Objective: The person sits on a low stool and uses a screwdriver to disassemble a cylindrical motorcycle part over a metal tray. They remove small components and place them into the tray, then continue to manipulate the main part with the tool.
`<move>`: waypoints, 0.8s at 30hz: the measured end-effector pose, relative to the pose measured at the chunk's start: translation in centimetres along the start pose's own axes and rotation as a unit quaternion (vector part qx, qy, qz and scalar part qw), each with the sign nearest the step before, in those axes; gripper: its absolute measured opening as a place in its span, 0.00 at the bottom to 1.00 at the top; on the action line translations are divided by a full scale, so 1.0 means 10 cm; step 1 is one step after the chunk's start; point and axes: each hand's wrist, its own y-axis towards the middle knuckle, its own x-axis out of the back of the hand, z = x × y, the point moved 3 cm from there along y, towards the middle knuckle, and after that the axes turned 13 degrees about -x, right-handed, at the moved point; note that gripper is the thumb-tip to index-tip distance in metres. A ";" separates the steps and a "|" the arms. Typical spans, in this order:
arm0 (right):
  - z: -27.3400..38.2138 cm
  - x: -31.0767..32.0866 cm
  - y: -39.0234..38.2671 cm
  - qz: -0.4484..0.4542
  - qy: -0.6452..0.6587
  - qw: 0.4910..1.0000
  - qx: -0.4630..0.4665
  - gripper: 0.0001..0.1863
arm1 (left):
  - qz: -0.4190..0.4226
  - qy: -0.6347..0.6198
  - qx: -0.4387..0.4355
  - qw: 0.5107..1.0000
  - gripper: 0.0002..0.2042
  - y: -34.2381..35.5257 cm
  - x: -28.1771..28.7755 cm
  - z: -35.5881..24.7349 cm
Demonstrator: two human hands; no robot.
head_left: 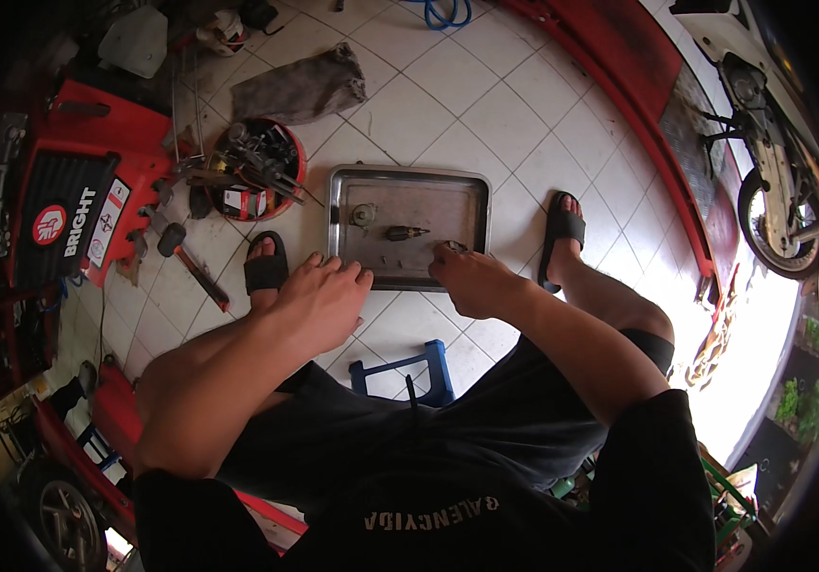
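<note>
A rectangular metal tray point(475, 181) lies on the floor between my feet. In it are a round greyish metal part point(364, 215), a dark cylindrical part with a thin tip point(406, 233) and a few tiny pieces point(385, 259). My left hand point(325, 294) is at the tray's near left corner, fingers bent over the rim; its fingertips are partly hidden. Over the near right corner, my right hand point(476, 279) is closed, with a small dark part point(453, 247) at its fingertips. That part is too small to name more exactly.
Left of the tray stands a red tub point(301, 153) full of tools and parts. A mallet point(190, 262) lies on the tiles near my left foot. Beyond is a grey cloth point(300, 86). A blue stool point(438, 372) sits below me; a motorcycle point(771, 181) stands far right.
</note>
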 end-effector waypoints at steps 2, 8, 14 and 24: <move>0.00 -0.04 -0.01 0.002 0.001 1.000 0.008 0.16 | -0.002 0.002 0.000 1.000 0.27 -0.01 -0.01 -0.01; -0.09 -0.15 0.05 0.018 0.004 1.000 0.016 0.14 | 0.002 0.007 -0.008 1.000 0.27 0.01 -0.02 -0.03; -0.10 -0.14 0.08 -0.004 0.014 1.000 0.020 0.13 | 0.000 0.012 -0.010 1.000 0.28 0.02 -0.09 -0.03; -0.14 -0.05 0.04 0.014 0.007 1.000 -0.014 0.14 | 0.013 0.016 -0.014 1.000 0.26 0.02 -0.02 -0.08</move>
